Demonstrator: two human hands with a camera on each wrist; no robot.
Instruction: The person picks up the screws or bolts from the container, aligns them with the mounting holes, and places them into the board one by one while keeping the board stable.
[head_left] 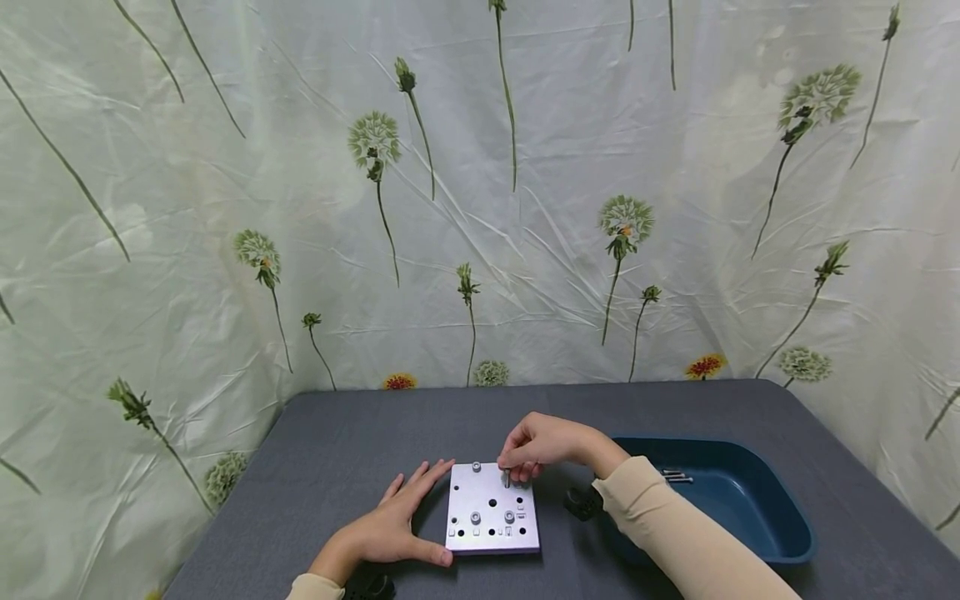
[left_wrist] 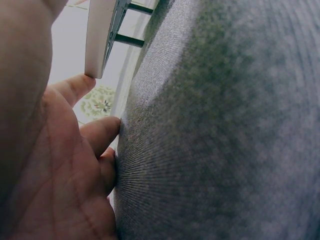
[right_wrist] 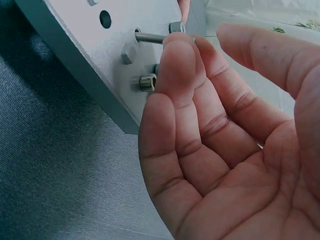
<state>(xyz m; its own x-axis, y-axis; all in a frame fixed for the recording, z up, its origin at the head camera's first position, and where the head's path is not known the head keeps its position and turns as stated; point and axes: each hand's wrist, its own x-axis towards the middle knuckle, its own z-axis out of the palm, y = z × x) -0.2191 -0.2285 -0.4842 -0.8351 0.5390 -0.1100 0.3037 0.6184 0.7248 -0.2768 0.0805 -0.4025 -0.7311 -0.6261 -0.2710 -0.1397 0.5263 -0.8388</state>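
A grey fabric-covered surface [head_left: 337, 450] stands before a creased dandelion-print curtain [head_left: 480, 192]. The left hand [head_left: 390, 525] lies flat, fingers relaxed, at 9 o'clock of a square drilled metal plate [head_left: 491, 512]. The right hand [head_left: 536, 446] pinches a slim steel pin [head_left: 507, 478] at the plate's 12 o'clock edge.

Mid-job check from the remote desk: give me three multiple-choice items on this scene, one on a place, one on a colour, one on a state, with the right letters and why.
1. Where does the tray sit relative to the metal plate?
A. On the person's right of it
B. On the person's left of it
C. On top of it

2. What colour is the tray?
A. Red
B. Blue
C. White

3. What is the right hand doing?
A. Lying flat on the table
B. Resting inside the tray
C. Pinching a thin metal pin at the plate

Answers:
1. A, the head view shows the tray beside the right forearm, apart from the plate.
2. B, its rim and walls are dark blue.
3. C, the right wrist view shows fingertips closed on the pin at a hole, while the left hand lies flat against the plate's edge.
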